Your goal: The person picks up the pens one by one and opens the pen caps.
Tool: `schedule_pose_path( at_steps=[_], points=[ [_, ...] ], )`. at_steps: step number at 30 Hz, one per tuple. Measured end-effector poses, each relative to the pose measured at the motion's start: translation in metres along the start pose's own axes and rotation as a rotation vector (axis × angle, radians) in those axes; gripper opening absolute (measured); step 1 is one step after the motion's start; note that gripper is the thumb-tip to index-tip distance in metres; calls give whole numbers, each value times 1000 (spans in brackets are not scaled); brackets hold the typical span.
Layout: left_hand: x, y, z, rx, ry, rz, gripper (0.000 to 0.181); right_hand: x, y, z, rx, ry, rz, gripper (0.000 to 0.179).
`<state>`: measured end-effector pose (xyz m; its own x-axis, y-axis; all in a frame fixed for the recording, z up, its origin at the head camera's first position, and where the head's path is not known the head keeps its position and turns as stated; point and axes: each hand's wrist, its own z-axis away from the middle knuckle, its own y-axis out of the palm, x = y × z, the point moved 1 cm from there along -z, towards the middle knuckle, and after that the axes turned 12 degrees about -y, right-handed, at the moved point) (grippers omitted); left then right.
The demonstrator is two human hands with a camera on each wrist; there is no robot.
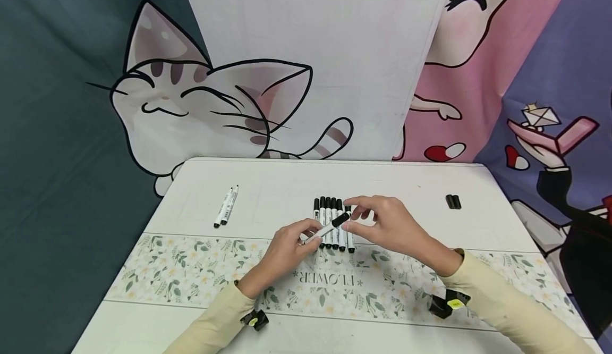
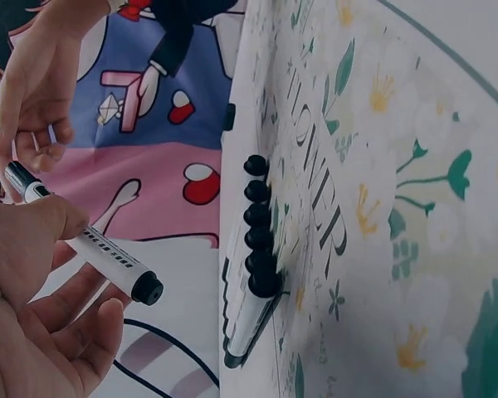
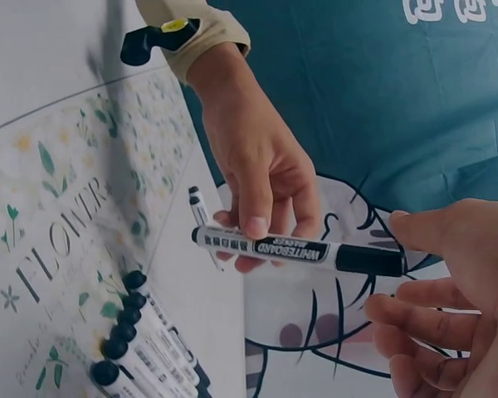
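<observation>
Thumb and fingers of the left hand (image 1: 289, 245) pinch a whiteboard marker (image 1: 326, 230) in the head view, holding it slantwise above a row of capped markers (image 1: 341, 239) on the surface (image 1: 268, 184). The right hand (image 1: 389, 224) is poised by its capped end, thumb and fingers parted; from this angle contact is hard to judge. Two bare-tipped markers (image 1: 230, 205) lie well to the left, two loose caps (image 1: 449, 201) well to the right. With the row below, a slip could drop the marker onto it and knock the line askew.

From the left wrist, the left grip looks light: the thumb lies along the white barrel and the other fingers curve loosely, so a sharp tug at the capped end might slide or twist the barrel free.

From the right wrist, the right grip is spread wide and holds nothing, a gap between its fingers and the cap (image 3: 369, 259). Badly aligned fingers could tip the marker instead of seizing it; if the cap came away, a stray fingertip might catch ink. The marker looks slim and clean: white barrel, dark label panel reading WHITEBOARD MARKER upside down, long black cap in place, black rear end.
</observation>
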<state>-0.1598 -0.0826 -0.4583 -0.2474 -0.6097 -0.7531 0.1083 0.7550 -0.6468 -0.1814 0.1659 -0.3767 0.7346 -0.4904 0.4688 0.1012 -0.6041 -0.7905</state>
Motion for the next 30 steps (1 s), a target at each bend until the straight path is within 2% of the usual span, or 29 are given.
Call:
schedule_pose_path(
  at_steps=[11,19,22,26,30],
  points=[
    [-2,4,1,23,44,-23,19,6,11,-2,13,-104,31,27],
    [0,6,1,8,147,-75,23,11,10,-5,-3,-95,55,21],
    [-2,7,1,-14,160,-92,28,12,10,-5,-6,-100,60,20],
    [-3,9,1,-76,185,-123,32,16,11,-5,-10,-116,57,20],
    [-3,10,0,-125,207,-110,32,18,11,-5,-28,-142,34,20]
  ],
)
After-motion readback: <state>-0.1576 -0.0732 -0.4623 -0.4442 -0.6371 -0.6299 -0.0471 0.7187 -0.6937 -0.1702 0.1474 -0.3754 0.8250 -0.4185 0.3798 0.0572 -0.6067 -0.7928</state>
